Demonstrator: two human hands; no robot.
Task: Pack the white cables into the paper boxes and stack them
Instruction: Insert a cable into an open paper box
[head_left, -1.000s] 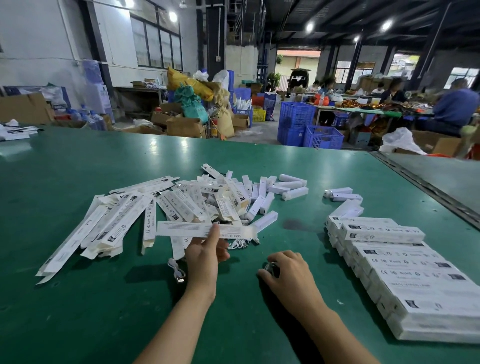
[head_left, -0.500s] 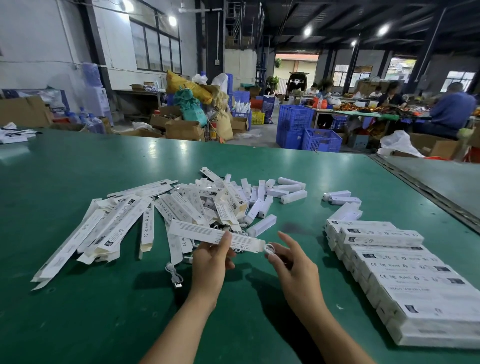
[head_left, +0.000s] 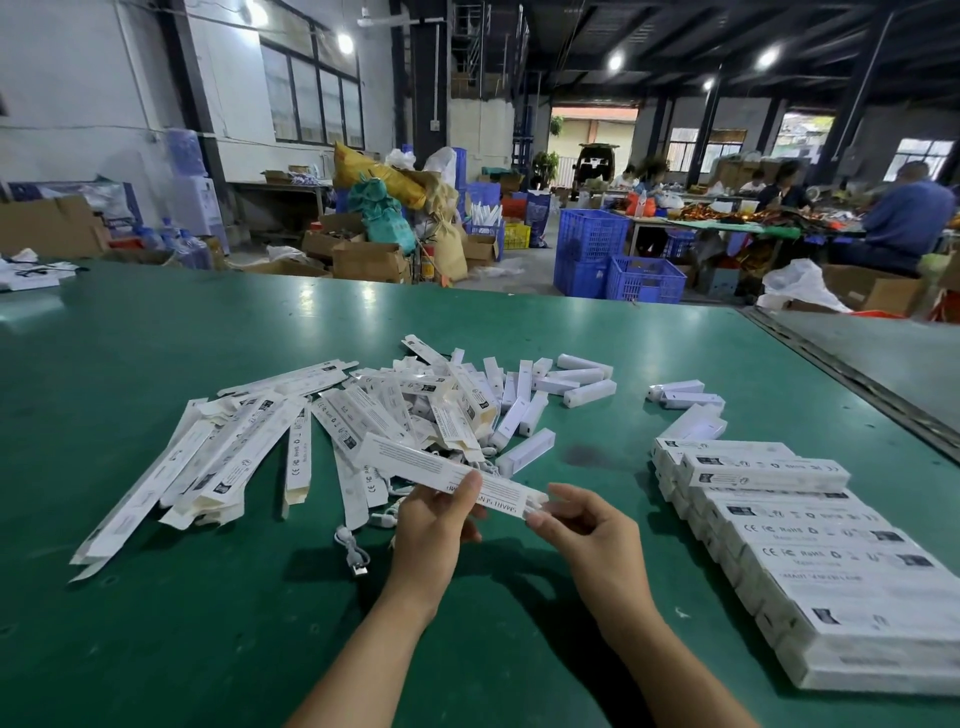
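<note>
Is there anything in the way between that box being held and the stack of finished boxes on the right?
Nothing visible. The paper box, gripped by the left hand and pinched at its end by the right hand, has only bare green table between it and the stack of boxes.

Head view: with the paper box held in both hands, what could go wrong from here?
1. The left hand grips the paper box mid-length while the right hand pinches its end; the thin flap could crease or tear.
2. A loose white cable lies just beside the left wrist; the arm might drag it away.
3. The stacked boxes sit close to the right forearm, and a bump could topple them.
</note>
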